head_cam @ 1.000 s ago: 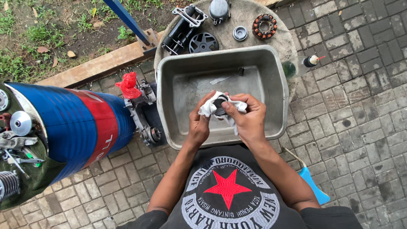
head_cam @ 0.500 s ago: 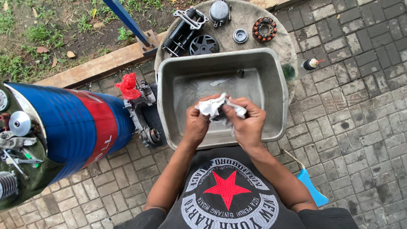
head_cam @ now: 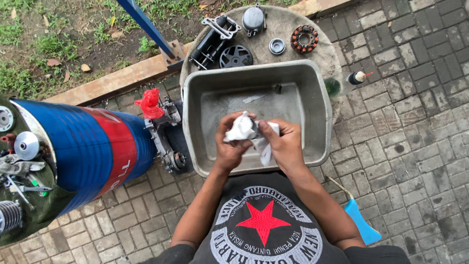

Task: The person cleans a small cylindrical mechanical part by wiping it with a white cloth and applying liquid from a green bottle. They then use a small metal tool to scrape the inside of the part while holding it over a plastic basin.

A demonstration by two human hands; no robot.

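Observation:
Both my hands meet over a grey metal basin (head_cam: 317,105). My left hand (head_cam: 229,144) and my right hand (head_cam: 283,144) are wrapped around a white rag (head_cam: 243,128) that covers a small dark part, mostly hidden inside the cloth. A tail of the rag hangs down between my hands. The basin floor is wet, with a small dark piece (head_cam: 277,88) near its far wall.
Behind the basin, a round cloth-covered stand (head_cam: 288,22) carries engine parts: a black casing (head_cam: 212,41), a spoked black disc (head_cam: 236,56), a coil ring (head_cam: 304,39). A blue and red drum (head_cam: 93,146) lies to the left, an engine block with red rag (head_cam: 163,129) beside it. A blue tool (head_cam: 361,222) lies on the paving.
My hands have shifted slightly and turned the rag around the part; the rag now bunches higher over my left hand.

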